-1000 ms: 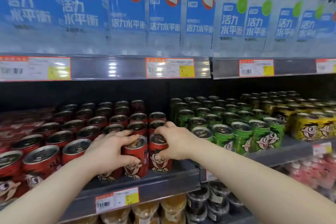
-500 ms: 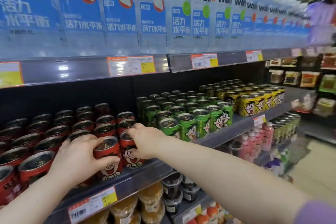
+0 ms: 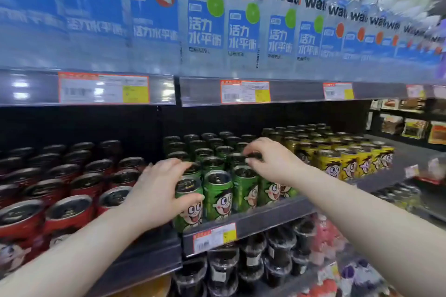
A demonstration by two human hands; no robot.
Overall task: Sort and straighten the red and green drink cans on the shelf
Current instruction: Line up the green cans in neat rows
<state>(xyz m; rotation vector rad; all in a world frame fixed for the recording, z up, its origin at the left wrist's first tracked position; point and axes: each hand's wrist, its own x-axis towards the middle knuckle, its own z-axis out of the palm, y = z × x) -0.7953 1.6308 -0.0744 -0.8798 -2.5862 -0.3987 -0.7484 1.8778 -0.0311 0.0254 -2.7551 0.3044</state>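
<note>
Upright red cans [image 3: 70,210] massed at shelf left, green cartoon-faced cans [image 3: 218,194] in upright rows just beside them

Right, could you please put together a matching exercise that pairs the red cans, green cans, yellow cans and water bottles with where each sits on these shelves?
Things:
1. red cans
2. green cans
3. yellow cans
4. water bottles

Places:
A. standing on the upper shelf
B. on the can shelf, right of the other two colours
C. middle of the can shelf, where the left hand and right hand are
D. left part of the can shelf

Pairs: 1-D, 2-C, 3-B, 4-A.
</note>
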